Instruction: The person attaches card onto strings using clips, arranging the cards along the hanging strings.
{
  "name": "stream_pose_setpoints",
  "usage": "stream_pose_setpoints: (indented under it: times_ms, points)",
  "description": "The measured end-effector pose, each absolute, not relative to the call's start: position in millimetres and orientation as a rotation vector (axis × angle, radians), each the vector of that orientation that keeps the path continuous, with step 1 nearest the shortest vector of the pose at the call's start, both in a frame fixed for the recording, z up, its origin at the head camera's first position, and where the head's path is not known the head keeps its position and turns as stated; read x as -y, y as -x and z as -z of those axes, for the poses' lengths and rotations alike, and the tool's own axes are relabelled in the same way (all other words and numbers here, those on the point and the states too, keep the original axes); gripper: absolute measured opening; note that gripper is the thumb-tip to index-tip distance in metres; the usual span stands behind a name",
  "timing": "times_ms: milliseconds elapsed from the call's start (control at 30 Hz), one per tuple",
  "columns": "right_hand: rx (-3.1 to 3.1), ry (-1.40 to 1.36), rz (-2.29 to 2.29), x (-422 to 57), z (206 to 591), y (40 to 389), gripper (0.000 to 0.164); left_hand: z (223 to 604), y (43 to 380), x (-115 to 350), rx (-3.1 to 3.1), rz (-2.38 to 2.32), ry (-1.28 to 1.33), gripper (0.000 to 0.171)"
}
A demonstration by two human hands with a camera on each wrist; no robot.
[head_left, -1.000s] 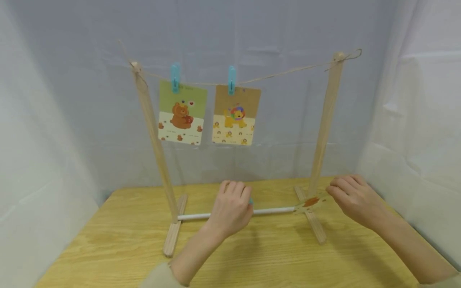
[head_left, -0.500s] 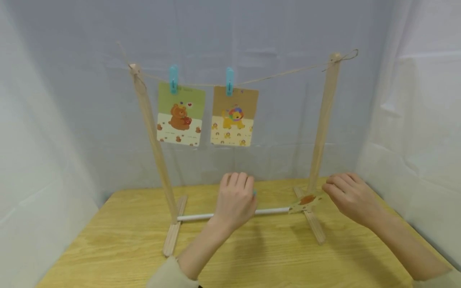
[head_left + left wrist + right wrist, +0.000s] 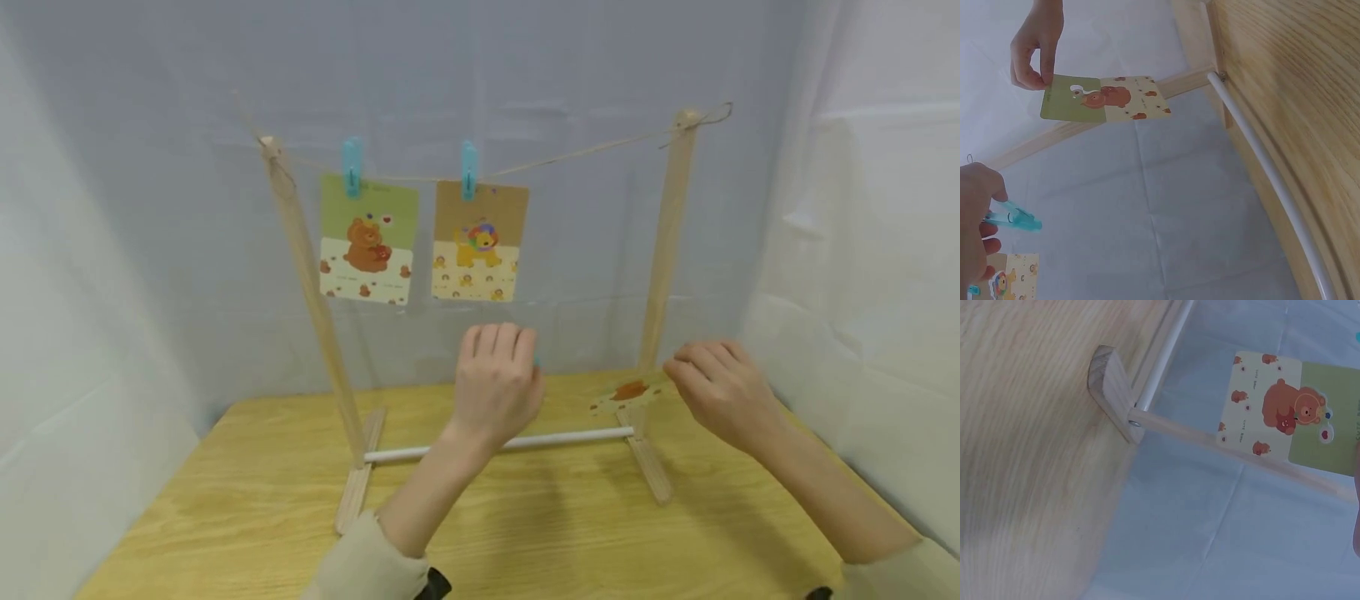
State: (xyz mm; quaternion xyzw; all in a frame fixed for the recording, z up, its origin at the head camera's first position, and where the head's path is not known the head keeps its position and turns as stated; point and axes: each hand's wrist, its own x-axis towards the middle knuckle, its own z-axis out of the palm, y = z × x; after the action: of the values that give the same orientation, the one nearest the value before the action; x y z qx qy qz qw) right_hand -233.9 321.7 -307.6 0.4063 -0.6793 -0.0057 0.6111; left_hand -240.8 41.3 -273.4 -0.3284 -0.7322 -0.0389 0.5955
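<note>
My left hand (image 3: 498, 387) pinches a teal clothespin (image 3: 1016, 217) between thumb and fingers, in front of the rack's middle and below the hung cards; in the head view the hand hides most of it. To the right, my right hand (image 3: 723, 396) pinches a bear card (image 3: 1266, 412) by its green top end. That card is tilted nearly flat in the head view, near the right post. On the twine (image 3: 585, 153) hang another bear card (image 3: 367, 242) and a lion card (image 3: 480, 242), each clipped by a teal clothespin (image 3: 468, 171).
The twine runs between a left wooden post (image 3: 318, 308) and a right wooden post (image 3: 666, 250). A white rod (image 3: 570, 438) joins their wooden feet, which stand on the wood-grain table (image 3: 247, 500). White sheeting (image 3: 585, 75) surrounds the back and sides.
My left hand has risen and moved slightly right with the clothespin. The right hand has lifted a little with the bear card. The view has shifted slightly.
</note>
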Motion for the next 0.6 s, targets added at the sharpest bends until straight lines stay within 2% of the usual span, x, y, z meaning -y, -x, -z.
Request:
stream_pose_setpoints:
  times_ms: [600]
  points:
    - [1.56,-0.854,0.038,-319,288,241,0.024,236,249,-45,1.579,0.086,0.741,0.016]
